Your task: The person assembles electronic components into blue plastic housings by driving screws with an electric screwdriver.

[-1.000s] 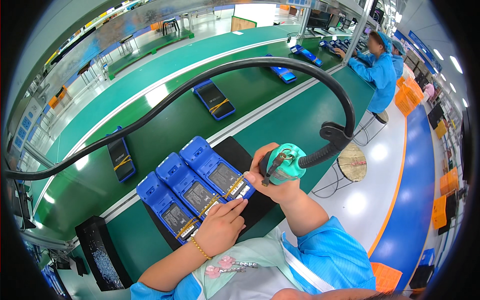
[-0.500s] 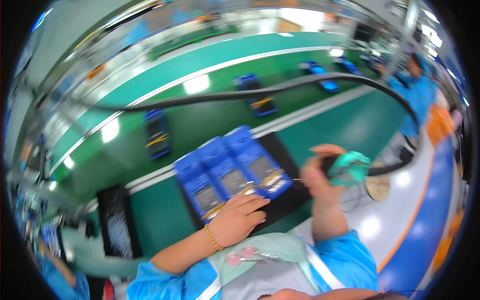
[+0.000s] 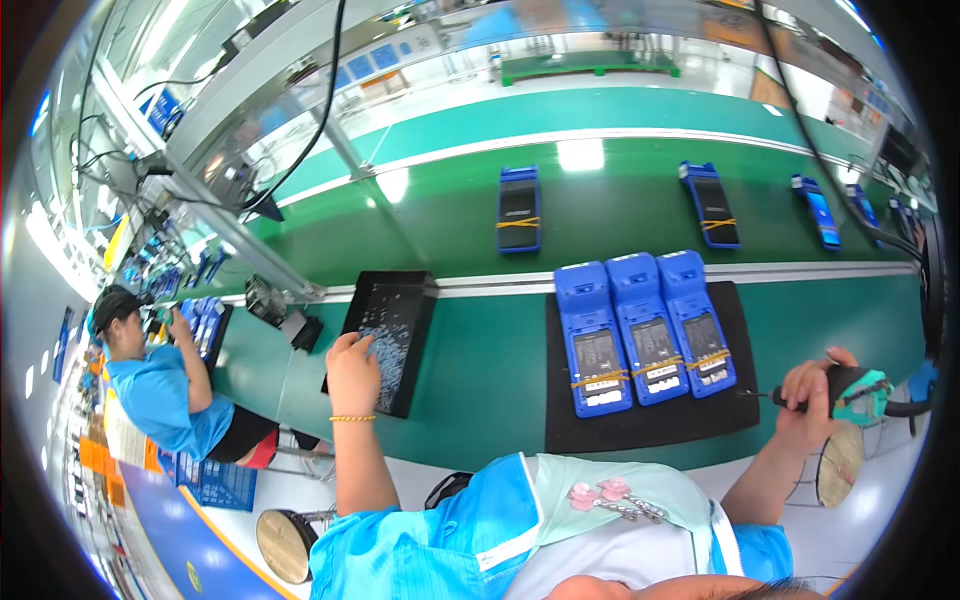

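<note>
My left hand [image 3: 355, 368] is at the left side of a black tray [image 3: 408, 385], its fingers curled down over many tiny pale bluish pieces [image 3: 392, 345], too small to name surely. Whatever its fingertips pinch is hidden. My right hand [image 3: 808, 398] grips a black and teal electric screwdriver [image 3: 856, 390], its thin bit pointing left toward the mat. Between my hands, three blue handheld terminals [image 3: 650, 350] lie side by side on a black mat [image 3: 660, 425], with yellow rubber bands around their lower parts.
Beyond a metal rail [image 3: 480, 283], more banded blue terminals [image 3: 518, 210] lie on the green conveyor belt [image 3: 610, 215]. A black cable [image 3: 815, 150] hangs at the right. On the left a co-worker [image 3: 170, 385] in blue works at the same bench, near a blue basket [image 3: 222, 485].
My left hand has left the terminals and moved left to the black tray. My right hand keeps the screwdriver, held farther out to the right. The view has turned left.
</note>
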A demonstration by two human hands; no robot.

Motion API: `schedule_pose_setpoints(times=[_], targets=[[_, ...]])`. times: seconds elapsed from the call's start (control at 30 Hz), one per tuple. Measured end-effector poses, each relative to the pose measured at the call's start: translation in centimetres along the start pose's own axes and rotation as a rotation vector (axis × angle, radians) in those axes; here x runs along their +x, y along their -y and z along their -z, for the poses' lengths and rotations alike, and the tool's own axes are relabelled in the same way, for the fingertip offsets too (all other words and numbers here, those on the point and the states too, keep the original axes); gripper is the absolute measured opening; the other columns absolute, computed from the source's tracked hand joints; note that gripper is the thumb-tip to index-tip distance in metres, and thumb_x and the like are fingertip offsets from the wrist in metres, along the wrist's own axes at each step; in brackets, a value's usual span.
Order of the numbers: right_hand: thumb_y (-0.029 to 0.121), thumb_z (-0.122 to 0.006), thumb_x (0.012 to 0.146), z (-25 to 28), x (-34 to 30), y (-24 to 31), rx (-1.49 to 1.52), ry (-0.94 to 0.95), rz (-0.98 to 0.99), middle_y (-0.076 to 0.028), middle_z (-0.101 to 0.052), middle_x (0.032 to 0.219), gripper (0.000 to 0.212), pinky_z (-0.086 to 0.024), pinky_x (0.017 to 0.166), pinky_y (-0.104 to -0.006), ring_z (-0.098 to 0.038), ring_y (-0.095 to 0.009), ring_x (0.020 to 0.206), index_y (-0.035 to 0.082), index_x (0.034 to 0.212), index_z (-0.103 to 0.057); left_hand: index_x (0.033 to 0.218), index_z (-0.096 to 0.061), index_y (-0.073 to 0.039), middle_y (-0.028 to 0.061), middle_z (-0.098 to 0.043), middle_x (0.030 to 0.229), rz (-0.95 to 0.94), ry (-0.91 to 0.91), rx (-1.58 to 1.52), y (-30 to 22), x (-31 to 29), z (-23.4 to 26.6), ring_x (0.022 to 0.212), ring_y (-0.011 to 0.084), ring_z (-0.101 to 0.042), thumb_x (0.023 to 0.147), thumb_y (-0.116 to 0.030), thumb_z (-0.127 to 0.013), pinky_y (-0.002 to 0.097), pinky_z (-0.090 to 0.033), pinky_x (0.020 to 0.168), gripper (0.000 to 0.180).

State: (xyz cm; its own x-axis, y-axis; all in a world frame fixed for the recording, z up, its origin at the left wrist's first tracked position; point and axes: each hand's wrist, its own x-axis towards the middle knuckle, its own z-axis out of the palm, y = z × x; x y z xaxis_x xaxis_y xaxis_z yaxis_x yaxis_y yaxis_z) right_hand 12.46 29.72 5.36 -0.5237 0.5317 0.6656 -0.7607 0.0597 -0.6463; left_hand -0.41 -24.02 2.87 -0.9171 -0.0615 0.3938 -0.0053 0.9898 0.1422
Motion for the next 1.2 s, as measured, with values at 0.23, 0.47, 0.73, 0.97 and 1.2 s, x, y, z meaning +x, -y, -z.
schedule_pose_setpoints(times=[0.23,0.47,0.73,0.97,1.2], targets=[[0.002,-0.074,0.07,-7.3,-1.1,3.3,-0.525,0.19,-0.076,-0.007,-0.06,0.092,0.056,-0.047,0.059,-0.0282,-0.057,-0.016,0.068,0.001,0.122,-0.053,0.14,-0.04,0.007,0.025,-0.046,0.14,-0.396,0.263,-0.71,-12.6,0.5,3.7,0.131,0.0375,-0.044,0.081,-0.018,-0.074,0.0416,-0.037,0.108,0.073],[0.001,-0.056,0.08,-20.3,-1.1,2.4,-0.589,0.804,0.271,-0.025,-0.057,0.098,0.073,-0.048,0.078,-0.046,-0.057,-0.04,0.088,-0.011,0.143,-0.022,0.143,-0.032,0.0,0.0267,-0.044,0.142,-0.34,0.462,-2.113,-24.7,-1.0,5.6,0.135,0.0337,-0.042,0.083,-0.032,-0.073,0.0435,-0.033,0.112,0.08],[0.016,-0.078,0.072,-6.3,0.5,1.6,-1.199,0.551,-0.267,-0.026,-0.039,0.144,0.099,-0.036,0.11,-0.0412,-0.038,-0.038,0.134,0.002,0.151,-0.02,0.141,-0.032,0.006,0.0295,-0.051,0.133,-0.565,-0.117,-2.012,-17.4,4.4,10.1,0.109,0.0334,-0.064,0.087,-0.006,-0.06,0.0383,-0.059,0.082,0.063],[0.027,-0.085,0.068,-0.8,-3.7,-3.8,-1.305,0.735,-0.559,-0.026,-0.033,0.15,0.109,-0.031,0.114,-0.0385,-0.034,-0.036,0.139,0.003,0.151,-0.02,0.138,-0.033,0.004,0.0277,-0.054,0.129,-0.541,-0.518,-2.002,-12.0,5.5,10.7,0.079,0.0208,-0.061,0.085,-0.012,-0.061,0.0268,-0.048,0.059,0.062],[0.014,-0.081,0.065,1.8,-0.7,-5.3,-0.812,0.505,-0.66,-0.021,-0.051,0.133,0.098,-0.039,0.105,-0.0361,-0.05,-0.03,0.123,-0.001,0.147,-0.03,0.138,-0.031,0.002,0.024,-0.053,0.13,-0.661,-0.438,-2.101,-9.5,6.2,9.9,0.082,0.0184,-0.055,0.086,-0.009,-0.059,0.0271,-0.046,0.063,0.06]])
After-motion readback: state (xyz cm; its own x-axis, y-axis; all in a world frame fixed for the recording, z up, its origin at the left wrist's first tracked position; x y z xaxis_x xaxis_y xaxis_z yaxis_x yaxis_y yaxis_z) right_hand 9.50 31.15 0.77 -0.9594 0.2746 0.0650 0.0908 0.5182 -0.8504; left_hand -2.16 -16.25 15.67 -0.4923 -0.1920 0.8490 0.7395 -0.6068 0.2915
